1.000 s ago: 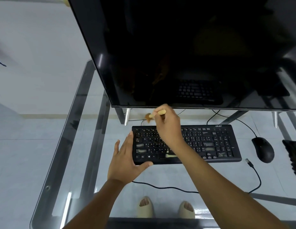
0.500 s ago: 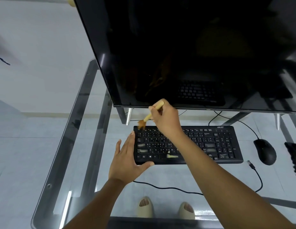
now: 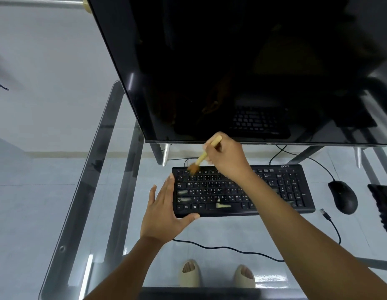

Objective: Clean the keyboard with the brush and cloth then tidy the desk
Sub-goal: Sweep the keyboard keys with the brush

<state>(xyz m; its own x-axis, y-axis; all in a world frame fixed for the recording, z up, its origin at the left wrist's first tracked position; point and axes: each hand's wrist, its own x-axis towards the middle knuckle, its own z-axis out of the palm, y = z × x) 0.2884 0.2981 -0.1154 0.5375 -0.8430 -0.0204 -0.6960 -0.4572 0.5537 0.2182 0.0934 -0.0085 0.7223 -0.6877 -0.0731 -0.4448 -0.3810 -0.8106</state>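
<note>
A black keyboard (image 3: 281, 187) lies on the glass desk (image 3: 114, 118) under the monitor. My right hand (image 3: 228, 156) grips a small brush (image 3: 202, 158) by its pale wooden handle; its brown bristles touch the keyboard's top left key row. My left hand (image 3: 164, 210) rests against the keyboard's left end, fingers straight along the side and thumb at the front edge. A dark cloth (image 3: 382, 204) lies at the right edge of the view.
A large black monitor (image 3: 242, 66) fills the upper view, its lower edge just above my right hand. A black mouse (image 3: 344, 197) sits right of the keyboard, with a loose cable plug (image 3: 325, 214) beside it. My sandalled feet (image 3: 189, 273) show through the glass.
My right hand has swung the brush down and left, from above the keyboard's back edge onto the top left keys. My left hand has stayed against the keyboard's left end.
</note>
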